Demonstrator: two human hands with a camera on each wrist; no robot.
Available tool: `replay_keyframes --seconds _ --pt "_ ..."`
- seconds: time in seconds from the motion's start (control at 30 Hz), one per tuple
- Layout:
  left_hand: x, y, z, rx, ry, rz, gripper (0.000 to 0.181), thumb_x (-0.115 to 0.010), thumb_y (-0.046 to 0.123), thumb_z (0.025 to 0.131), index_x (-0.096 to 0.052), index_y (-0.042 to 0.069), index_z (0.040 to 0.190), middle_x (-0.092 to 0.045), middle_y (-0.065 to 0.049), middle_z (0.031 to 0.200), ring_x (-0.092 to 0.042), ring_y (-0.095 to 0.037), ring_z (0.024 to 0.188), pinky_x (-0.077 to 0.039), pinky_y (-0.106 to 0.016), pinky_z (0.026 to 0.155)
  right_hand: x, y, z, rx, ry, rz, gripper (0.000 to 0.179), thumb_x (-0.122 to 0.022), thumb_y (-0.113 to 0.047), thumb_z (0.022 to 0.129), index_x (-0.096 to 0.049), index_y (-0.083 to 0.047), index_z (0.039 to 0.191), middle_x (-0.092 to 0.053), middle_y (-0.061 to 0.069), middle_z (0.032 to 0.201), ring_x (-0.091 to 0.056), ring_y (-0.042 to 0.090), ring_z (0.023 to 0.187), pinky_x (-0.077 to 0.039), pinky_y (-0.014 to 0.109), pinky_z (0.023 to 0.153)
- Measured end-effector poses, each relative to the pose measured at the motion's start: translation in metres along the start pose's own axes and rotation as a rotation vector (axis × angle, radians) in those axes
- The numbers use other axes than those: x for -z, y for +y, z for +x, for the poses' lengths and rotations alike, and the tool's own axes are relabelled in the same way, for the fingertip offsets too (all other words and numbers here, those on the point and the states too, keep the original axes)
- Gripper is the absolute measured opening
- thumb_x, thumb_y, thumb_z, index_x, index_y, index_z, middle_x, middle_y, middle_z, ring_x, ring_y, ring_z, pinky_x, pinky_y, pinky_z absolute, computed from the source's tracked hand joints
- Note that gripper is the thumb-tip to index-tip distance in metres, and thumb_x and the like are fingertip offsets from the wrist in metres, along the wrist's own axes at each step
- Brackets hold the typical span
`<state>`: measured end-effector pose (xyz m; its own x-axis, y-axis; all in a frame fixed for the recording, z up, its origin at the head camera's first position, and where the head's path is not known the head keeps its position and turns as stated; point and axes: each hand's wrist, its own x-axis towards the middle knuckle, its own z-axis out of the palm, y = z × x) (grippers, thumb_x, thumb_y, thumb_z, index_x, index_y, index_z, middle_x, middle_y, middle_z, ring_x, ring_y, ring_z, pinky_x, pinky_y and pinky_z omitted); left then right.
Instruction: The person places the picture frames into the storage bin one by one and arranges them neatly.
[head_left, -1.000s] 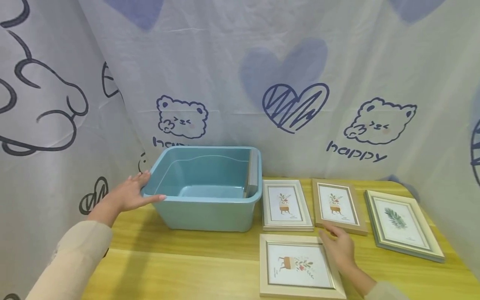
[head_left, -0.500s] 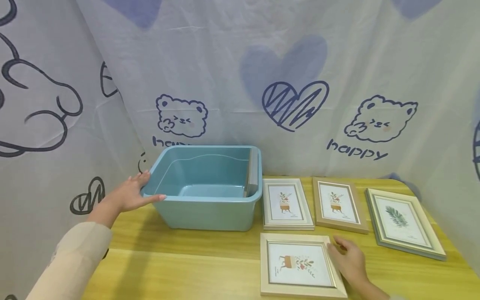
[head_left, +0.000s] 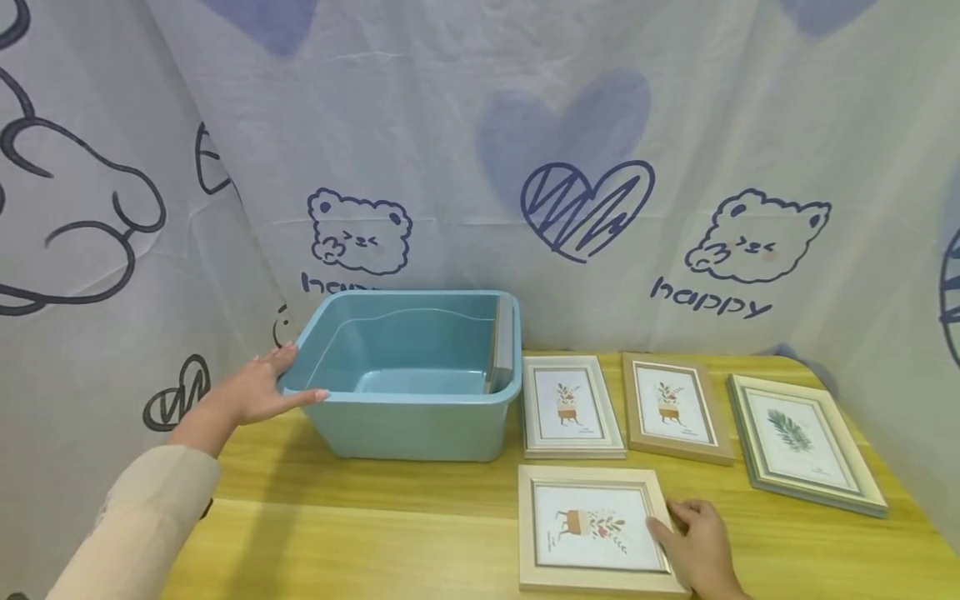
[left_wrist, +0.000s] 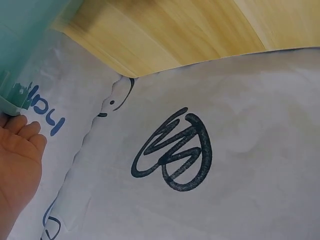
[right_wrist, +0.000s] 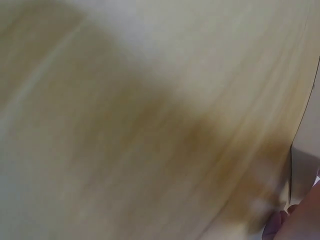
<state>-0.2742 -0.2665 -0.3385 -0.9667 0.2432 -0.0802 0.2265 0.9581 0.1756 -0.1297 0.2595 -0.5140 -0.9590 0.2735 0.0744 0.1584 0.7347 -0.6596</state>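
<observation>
My left hand rests on the left corner of a light blue plastic tub, thumb stretched along its front rim. The left wrist view catches this hand touching the tub. Inside the tub, a picture frame stands on edge against the right wall. My right hand grips the right edge of a cream picture frame lying sideways, its thumb on the face; the fingers under the edge are partly hidden. Only a sliver of the right hand shows in the blurred right wrist view.
Behind the gripped frame lie a white frame and a tan frame, both with plant pictures. A cream-and-grey leaf frame lies at the far right. A printed cloth hangs behind the wooden table.
My right hand has moved down and slightly right, from the upper right corner of the cream frame to its right edge, and now grips it. My left hand stays on the tub.
</observation>
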Motion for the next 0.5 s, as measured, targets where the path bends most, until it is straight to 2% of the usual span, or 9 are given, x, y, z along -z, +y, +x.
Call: replay_keyframes --seconds 0.13,0.33,0.5 --pt "0.001 -0.001 0.001 0.002 -0.006 -0.004 0.103 -0.049 0.068 0.081 -0.016 -0.007 0.145 -0.015 -0.032 0.149 -0.017 -0.056 0.132 -0.021 -0.069 0.102 -0.001 -0.005 -0.004 -0.01 -0.03 -0.019 0.048 -0.071 -0.018 0.08 -0.059 0.018 0.109 -0.05 0.033 0.105 -0.052 0.04 0.095 -0.044 0.052 0.084" --pt "0.0 -0.002 0.001 0.001 0.003 -0.006 0.102 -0.049 0.067 0.082 -0.017 -0.007 0.145 -0.016 -0.031 0.149 -0.018 -0.055 0.132 -0.021 -0.07 0.102 -0.004 -0.008 -0.007 -0.005 0.024 -0.009 0.042 -0.068 -0.013 0.079 -0.06 0.018 0.106 -0.05 0.035 0.105 -0.051 0.047 0.1 -0.041 0.056 0.09" --pt "0.001 -0.002 0.0 0.0 -0.005 -0.023 0.103 -0.048 0.067 0.082 -0.015 -0.007 0.145 -0.014 -0.031 0.149 -0.017 -0.055 0.133 -0.02 -0.069 0.103 -0.003 -0.016 -0.007 -0.034 -0.006 -0.021 0.042 -0.061 -0.012 0.084 -0.055 0.019 0.111 -0.047 0.035 0.116 -0.047 0.049 0.109 -0.038 0.058 0.096"
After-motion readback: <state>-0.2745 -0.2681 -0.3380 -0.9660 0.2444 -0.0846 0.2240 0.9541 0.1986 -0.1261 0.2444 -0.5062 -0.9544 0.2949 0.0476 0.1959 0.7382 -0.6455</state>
